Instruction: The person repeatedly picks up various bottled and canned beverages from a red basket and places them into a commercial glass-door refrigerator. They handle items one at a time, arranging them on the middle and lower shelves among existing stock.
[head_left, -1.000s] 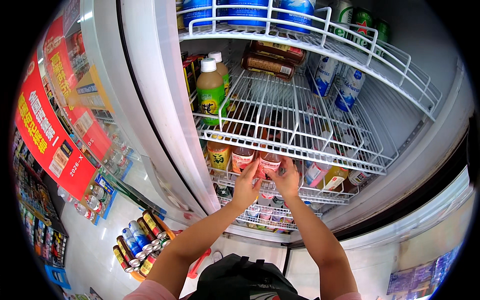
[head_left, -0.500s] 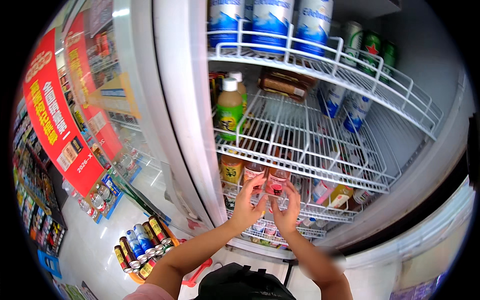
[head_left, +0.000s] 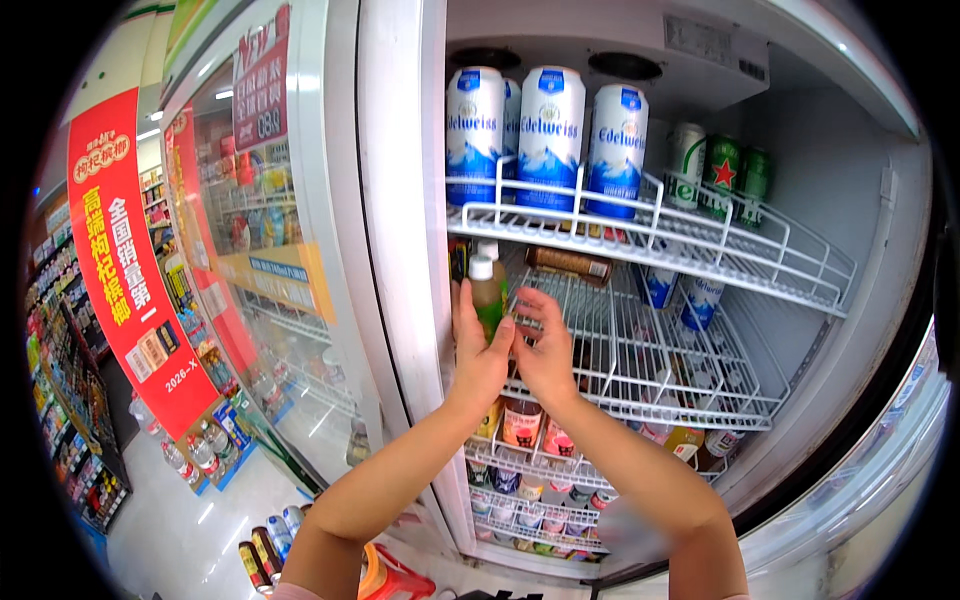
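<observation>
A white-capped drink bottle with a green label stands at the left end of the second shelf. My left hand is wrapped around it, fingers along its left side and thumb across the front. My right hand is just to the right of the bottle, fingers apart and curved, with nothing in them. Its fingertips come close to my left thumb; whether they touch the bottle is hidden. Right behind stands a second white-capped bottle. The wire shelf extends to the right of my hands.
Tall blue-and-white cans and green cans stand on the shelf above. Brown cans lie behind. Pink-labelled bottles and small cups fill lower shelves. The fridge door frame is at left; an orange-red basket sits below.
Both hands have risen from the pink-labelled bottles on the lower shelf to the green-labelled bottle, and the left has closed around it. The view has tilted upward.
</observation>
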